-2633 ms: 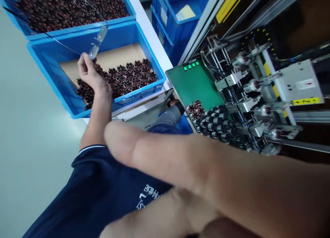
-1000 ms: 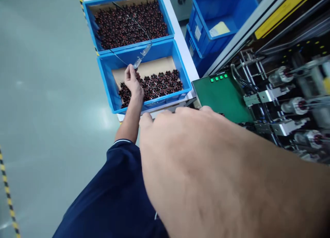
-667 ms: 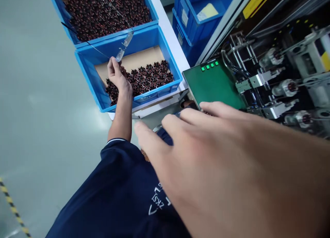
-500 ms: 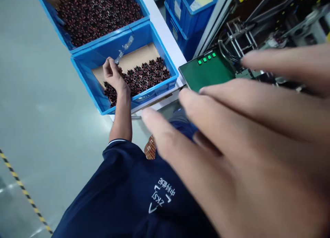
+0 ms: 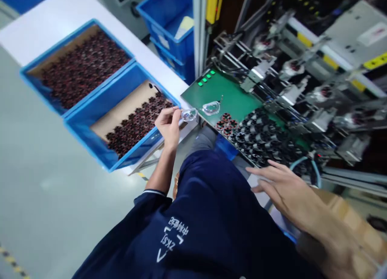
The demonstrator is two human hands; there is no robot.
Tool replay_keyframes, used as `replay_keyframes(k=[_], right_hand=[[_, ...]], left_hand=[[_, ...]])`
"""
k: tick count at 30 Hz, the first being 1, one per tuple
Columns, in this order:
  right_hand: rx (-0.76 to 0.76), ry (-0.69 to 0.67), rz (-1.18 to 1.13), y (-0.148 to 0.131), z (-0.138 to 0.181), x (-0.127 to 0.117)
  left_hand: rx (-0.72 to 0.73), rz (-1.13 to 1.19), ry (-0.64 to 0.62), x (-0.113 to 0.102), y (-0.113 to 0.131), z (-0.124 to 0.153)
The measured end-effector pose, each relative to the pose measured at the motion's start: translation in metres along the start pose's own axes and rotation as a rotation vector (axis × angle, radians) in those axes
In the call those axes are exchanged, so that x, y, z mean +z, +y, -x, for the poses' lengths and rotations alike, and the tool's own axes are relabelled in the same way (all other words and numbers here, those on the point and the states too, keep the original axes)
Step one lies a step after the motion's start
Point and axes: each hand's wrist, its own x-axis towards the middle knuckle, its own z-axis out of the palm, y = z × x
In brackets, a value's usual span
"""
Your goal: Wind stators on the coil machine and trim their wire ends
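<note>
A pair of clear eyeglasses (image 5: 211, 108) is pinched by one side in my left hand (image 5: 169, 125), its lenses reaching out over the edge of the green work surface (image 5: 229, 91). Behind this hand sits a blue bin (image 5: 87, 136) partly filled with small black-and-red parts (image 5: 136, 123). My right hand (image 5: 290, 192) is to the right, fingers stretched and apart, holding nothing that I can see. It hovers near the front edge of the work surface, close to the heap of black parts (image 5: 260, 138). A few red-and-black ring parts (image 5: 226, 123) lie beside that heap.
A second blue bin (image 5: 22, 73), full of similar parts, stands on the white table (image 5: 69, 9). Stacked blue crates (image 5: 166, 19) are behind. Machine fixtures (image 5: 287, 93) line the back of the green surface. A cardboard box (image 5: 347, 214) is at the lower right.
My right hand has drawn back from close before the camera to the lower right. My left hand has carried the eyeglasses from above the bin toward the green surface. The view has swung right.
</note>
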Motion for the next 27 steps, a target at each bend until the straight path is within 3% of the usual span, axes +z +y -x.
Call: replay_keyframes(k=[3,8,9,11,17,22,27], right_hand=[[0.109,0.215,-0.099,0.007,0.022,0.026],[0.394,1.134,-0.303,0.006,0.056,0.059],[0.397,1.275,-0.339,0.007,0.059,0.062],[0.378,1.432,-0.411,0.010,0.065,0.065],[0.346,1.579,-0.477,0.018,0.086,0.074],[0.388,1.604,-0.504,0.021,0.099,0.081],[0.300,1.575,-0.555,0.018,0.109,0.079]], left_hand=[[-0.010,0.135,-0.222,0.048,0.038,0.038],[0.043,0.340,-0.662,0.106,0.096,0.082],[0.065,0.374,-0.739,0.115,0.105,0.088],[0.101,0.414,-0.885,0.130,0.121,0.098],[0.214,0.456,-1.164,0.148,0.149,0.122],[0.252,0.482,-1.267,0.149,0.159,0.130],[0.302,0.473,-1.414,0.155,0.167,0.127]])
